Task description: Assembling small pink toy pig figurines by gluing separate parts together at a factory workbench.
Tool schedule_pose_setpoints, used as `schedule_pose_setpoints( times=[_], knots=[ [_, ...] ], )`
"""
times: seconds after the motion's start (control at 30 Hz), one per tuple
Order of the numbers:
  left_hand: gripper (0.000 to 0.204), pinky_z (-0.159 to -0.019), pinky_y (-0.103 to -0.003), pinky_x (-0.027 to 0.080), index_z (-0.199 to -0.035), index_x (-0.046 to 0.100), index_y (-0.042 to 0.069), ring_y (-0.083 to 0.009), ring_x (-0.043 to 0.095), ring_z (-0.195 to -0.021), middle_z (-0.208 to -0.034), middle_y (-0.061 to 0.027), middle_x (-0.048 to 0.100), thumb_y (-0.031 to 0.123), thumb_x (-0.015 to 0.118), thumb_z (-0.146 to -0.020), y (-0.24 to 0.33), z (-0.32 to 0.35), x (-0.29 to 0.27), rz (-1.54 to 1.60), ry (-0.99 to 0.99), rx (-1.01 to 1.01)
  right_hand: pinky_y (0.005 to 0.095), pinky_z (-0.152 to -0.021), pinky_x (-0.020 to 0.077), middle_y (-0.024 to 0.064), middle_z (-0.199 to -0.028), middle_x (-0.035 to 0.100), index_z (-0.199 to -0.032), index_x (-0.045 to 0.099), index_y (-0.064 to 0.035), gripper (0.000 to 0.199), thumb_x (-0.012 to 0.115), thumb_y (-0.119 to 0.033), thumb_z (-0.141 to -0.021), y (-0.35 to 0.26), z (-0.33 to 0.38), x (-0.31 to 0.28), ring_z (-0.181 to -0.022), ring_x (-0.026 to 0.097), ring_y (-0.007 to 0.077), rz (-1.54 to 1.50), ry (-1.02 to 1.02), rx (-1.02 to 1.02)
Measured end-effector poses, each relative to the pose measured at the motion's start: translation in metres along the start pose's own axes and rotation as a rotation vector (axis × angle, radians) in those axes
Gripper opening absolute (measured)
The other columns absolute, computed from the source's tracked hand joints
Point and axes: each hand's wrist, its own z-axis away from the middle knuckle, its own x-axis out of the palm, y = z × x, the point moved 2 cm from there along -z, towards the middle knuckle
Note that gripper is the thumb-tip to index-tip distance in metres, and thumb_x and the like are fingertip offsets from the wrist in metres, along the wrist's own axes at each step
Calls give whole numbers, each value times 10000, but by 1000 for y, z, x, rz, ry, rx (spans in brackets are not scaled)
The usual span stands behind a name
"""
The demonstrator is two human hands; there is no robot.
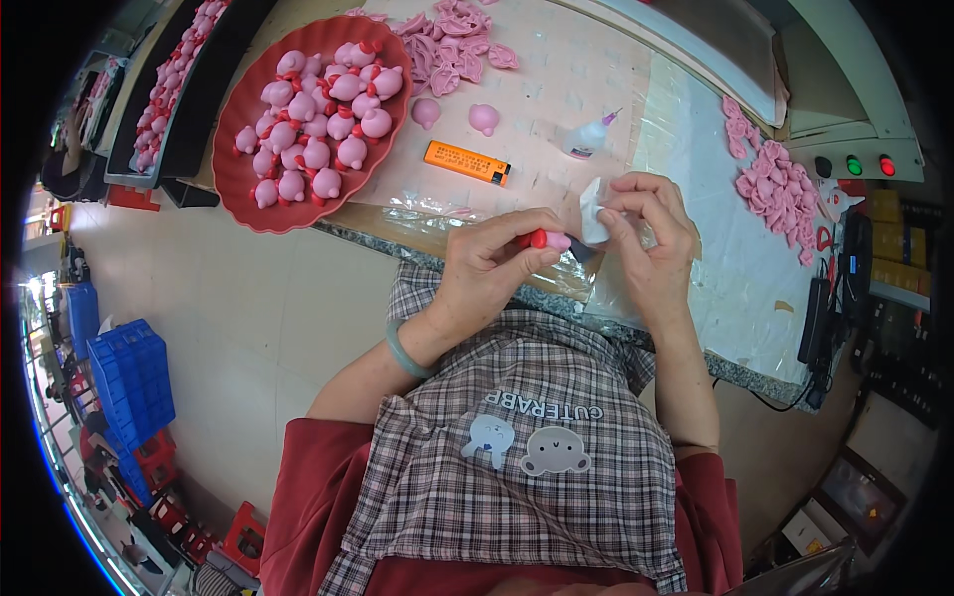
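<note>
- A red-and-pink piece (551, 240) is pinched between thumb and fingers of the left hand (484, 256), above the near edge of the counter (740, 298).
- A white pad (593, 214) is grasped by the right hand (653, 226), just beside that piece; whether they touch cannot be told.
- Pink-and-red figures (316, 154) are held in a red bowl (225, 179) at the counter's left edge.
- Beyond the hands, an orange lighter (467, 163) is laid.
</note>
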Motion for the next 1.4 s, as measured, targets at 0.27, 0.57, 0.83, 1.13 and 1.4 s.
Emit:
schedule_pose_setpoints(
  times=[0.27,0.57,0.83,1.13,1.4],
  knots=[
    [240,-669,-236,519,-1051,670,-29,-76,592,-761,-881,-63,671,5,706,-815,-1,3,5,-32,76,-20,253,-634,459,63,-883,640,-853,615,5,81,685,11,-812,-30,22,18,-711,590,120,-204,-72,190],
    [239,-652,-234,530,-1032,665,-36,-96,616,-744,-867,-76,670,-34,689,-794,-1,2,6,-89,68,26,220,-653,500,43,-808,630,-857,590,21,83,668,27,-827,-20,23,23,-737,627,81,-466,-72,436],
    [271,-700,-254,560,-1042,677,-30,-134,666,-790,-981,-123,709,-42,699,-772,-4,2,7,-170,89,63,243,-667,529,49,-814,644,-870,590,28,76,657,29,-834,-23,20,23,-744,647,100,-334,-69,405],
    [289,-788,-268,568,-1090,676,-21,-130,656,-905,-1071,-94,691,-48,691,-802,-3,2,6,-8,44,-6,255,-659,536,65,-771,656,-844,609,17,67,670,16,-814,-28,13,19,-692,665,132,-62,-7,171],
    [287,-905,-304,526,-1144,632,-45,-179,631,-1037,-1140,-135,658,-23,672,-860,6,-1,0,204,-30,-81,315,-664,518,93,-830,689,-898,669,-11,108,712,-17,-800,-3,5,-1,-704,658,200,137,142,95]
  ],
)
